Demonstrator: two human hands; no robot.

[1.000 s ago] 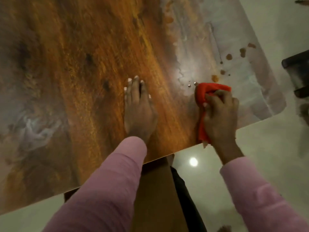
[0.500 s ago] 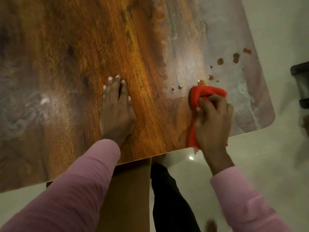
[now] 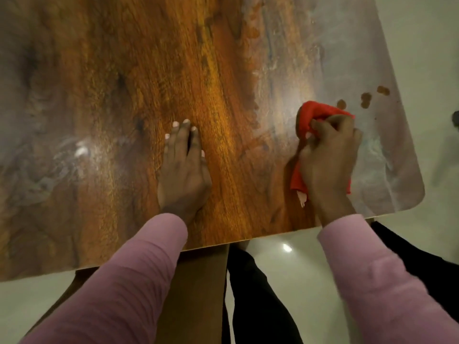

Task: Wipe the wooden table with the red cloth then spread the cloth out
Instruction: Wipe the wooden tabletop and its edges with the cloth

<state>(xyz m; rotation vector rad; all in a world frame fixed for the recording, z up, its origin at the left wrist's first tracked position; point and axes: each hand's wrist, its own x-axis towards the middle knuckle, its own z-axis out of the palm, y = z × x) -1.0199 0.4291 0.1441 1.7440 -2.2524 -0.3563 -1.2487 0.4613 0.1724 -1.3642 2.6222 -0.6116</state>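
Head cam | my right hand (image 3: 327, 155) grips the bunched red cloth (image 3: 315, 112) on the desk (image 3: 124, 70) near its right corner, just short of brown spots (image 3: 366, 99) | left hand (image 3: 183, 167) flat, fingers together | cloth soft, light (grab corners to spread)

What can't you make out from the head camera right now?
Head view only.
Hidden: most of the red cloth, under the right hand.
Cut off: far and left sides of the wooden table, by the frame edge.
Blurred: the brown spots; wet or dry unclear.
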